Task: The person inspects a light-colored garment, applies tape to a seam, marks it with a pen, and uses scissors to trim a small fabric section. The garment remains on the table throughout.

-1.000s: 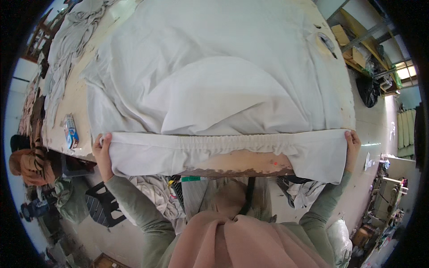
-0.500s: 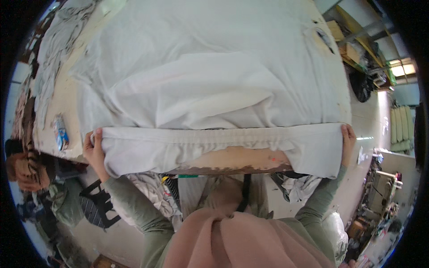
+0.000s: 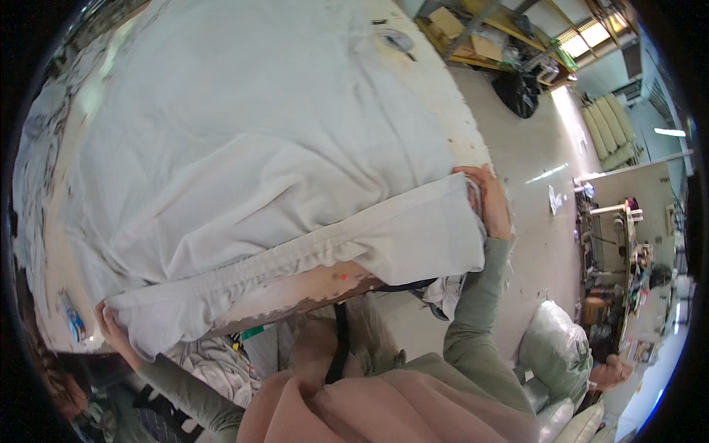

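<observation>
A white cloth [image 3: 221, 111] lies wrinkled over the worktable [image 3: 465, 140]. A long band of white fabric [image 3: 410, 232], gathered along its middle, runs along the near edge and slants up to the right. My left hand [image 3: 118, 332] grips the band's left end, its fingers partly behind the fabric. My right hand [image 3: 487, 196] grips the right end, its fingers bent over the top corner. Below the middle of the band, bare tabletop [image 3: 317, 284] shows with a small red spot.
A blue-and-white packet [image 3: 72, 317] is at the left. A roundish tool [image 3: 395, 40] lies near the table's far right. Shelving [image 3: 487, 44] and a black bag [image 3: 517, 92] stand beyond. Bulging sacks [image 3: 550, 347] sit right of me. Loose cloth [image 3: 214, 365] is below the table.
The view has swung toward the right. Both hands still hold the band, which now slants in the picture, with the right hand higher and the left lower.
</observation>
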### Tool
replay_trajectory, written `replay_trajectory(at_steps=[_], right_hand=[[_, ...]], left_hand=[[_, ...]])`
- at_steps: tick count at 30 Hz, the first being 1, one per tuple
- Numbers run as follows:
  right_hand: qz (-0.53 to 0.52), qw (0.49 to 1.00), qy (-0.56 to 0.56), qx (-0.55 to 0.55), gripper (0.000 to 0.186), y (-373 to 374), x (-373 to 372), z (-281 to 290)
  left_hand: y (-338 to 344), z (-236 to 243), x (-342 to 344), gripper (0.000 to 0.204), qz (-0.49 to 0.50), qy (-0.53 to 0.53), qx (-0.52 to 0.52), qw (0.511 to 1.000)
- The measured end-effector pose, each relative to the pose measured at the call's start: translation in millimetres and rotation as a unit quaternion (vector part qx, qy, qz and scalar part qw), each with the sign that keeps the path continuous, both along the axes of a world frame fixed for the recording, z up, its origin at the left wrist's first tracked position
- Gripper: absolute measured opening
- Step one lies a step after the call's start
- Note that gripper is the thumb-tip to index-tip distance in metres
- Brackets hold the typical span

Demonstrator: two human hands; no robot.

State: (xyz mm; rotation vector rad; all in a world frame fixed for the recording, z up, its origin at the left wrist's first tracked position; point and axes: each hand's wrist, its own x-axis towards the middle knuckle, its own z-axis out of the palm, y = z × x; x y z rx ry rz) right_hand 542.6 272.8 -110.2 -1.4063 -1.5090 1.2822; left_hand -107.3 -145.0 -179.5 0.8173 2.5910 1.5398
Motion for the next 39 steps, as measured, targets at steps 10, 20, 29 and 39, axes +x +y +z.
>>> replay_trajectory(at_steps=[10,20,29,39], right_hand=[[0.094,0.989,0.114,-0.033,0.038,0,17,4],[-0.119,0.883,0.159,0.426,0.014,4,-53,113],[0.685,0.606,-0.179,0.363,0.023,-83,-148,129],[0.495,0.819,0.106,0.27,0.016,-78,-288,105]], left_hand=[[7,35,22,0.032,-0.083,-0.169,0.033,0.982],[36,190,-50,0.041,0.162,0.251,0.261,0.918],[65,154,-37,0.037,0.192,0.118,0.287,0.931],[199,148,243,0.034,-0.225,-0.261,0.208,0.915]])
